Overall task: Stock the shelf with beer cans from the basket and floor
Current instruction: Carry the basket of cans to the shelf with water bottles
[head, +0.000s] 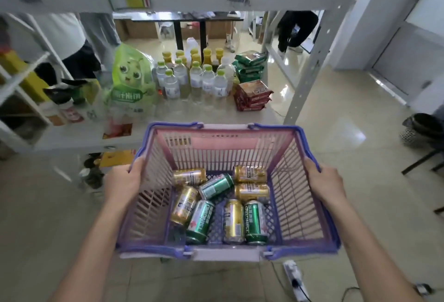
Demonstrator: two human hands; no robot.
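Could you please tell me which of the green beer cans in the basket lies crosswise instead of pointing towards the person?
The green can in the middle of the basket, lying diagonally between gold cans. The other two green cans point lengthwise towards the person.

White shelf [79, 133]: water bottles [194, 80], green bag [129, 80], stacked snack packs [252, 95].

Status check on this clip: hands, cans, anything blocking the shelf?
Left hand and right hand grip basket rims. Eight beer cans lying loose inside, none shelved. Water bottles and snack packs crowd the shelf.
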